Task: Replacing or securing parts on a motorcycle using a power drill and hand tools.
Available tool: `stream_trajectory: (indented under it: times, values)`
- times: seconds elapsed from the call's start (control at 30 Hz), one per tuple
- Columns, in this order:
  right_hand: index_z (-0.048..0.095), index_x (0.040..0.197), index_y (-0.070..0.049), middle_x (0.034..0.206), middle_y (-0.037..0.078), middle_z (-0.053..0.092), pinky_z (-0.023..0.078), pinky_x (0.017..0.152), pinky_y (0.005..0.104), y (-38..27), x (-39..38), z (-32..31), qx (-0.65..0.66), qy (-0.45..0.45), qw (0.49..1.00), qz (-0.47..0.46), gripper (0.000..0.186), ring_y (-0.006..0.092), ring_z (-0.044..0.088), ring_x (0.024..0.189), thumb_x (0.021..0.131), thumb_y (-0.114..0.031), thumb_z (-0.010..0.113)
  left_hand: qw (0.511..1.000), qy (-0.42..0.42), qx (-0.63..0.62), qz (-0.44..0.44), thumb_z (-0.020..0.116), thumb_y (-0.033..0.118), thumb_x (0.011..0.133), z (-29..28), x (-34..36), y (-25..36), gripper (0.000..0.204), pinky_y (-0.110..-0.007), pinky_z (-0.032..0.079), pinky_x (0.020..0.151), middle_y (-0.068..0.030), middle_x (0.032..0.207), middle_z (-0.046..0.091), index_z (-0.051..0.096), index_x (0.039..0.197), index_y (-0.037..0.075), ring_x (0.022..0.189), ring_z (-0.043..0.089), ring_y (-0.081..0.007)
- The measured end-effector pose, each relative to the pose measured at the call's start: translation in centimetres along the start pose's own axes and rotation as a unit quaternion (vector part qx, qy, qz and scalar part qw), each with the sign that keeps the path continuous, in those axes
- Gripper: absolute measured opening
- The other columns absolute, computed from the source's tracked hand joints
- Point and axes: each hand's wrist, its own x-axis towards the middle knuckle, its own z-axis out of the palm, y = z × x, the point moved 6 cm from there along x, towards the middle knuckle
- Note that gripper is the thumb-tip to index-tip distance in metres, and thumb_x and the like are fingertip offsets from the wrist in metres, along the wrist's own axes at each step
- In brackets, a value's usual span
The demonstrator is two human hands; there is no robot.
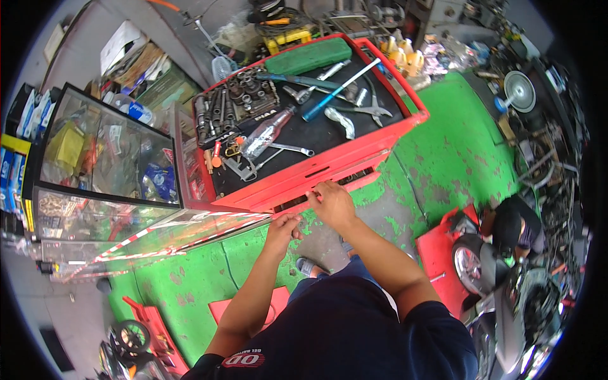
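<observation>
A red tool cabinet [405, 130] stands before me, with a shallow drawer [358, 180] pulled partway out. Over this drawer reaches my right hand [334, 206], its fingers bent but apart, with nothing visible in them. Just left of it and nearer to me is my left hand [283, 234], closed, thumb against curled fingers; anything inside is too small to make out. On the cabinet's black top lie a blue-handled screwdriver [323, 106], pliers [370, 110], a combination wrench [292, 149], a clear bottle with reddish contents [269, 133] and a tray of sockets [244, 95].
A glass display case [111, 145] adjoins the cabinet on the left, striped tape along its lower edge. A green case [308, 57] lies at the cabinet's back. Peeling green paint covers the floor [443, 161]. At right, a person [516, 225] crouches by a motorcycle wheel [467, 264].
</observation>
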Motion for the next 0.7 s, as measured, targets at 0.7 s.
stream_trajectory:
  times: [0.7]
  values:
    - [0.063, 0.086, 0.001, 0.082, 0.012, 0.061, 0.047, 0.078, 0.0399, -5.2, 18.0, -12.4, -0.016, -0.240, 0.940, -0.244, 0.024, 0.0259, 0.059, 0.081, 0.086, -0.015, 0.081, 0.900, 0.316, -0.269, -0.132, 0.070, 0.024, 0.093, -10.1, -14.9, -18.2, 0.018, -0.035, 0.054, 0.060, -0.0061, 0.079, 0.061, 0.062, 0.096, 0.009, 0.065, 0.062, -0.0183]
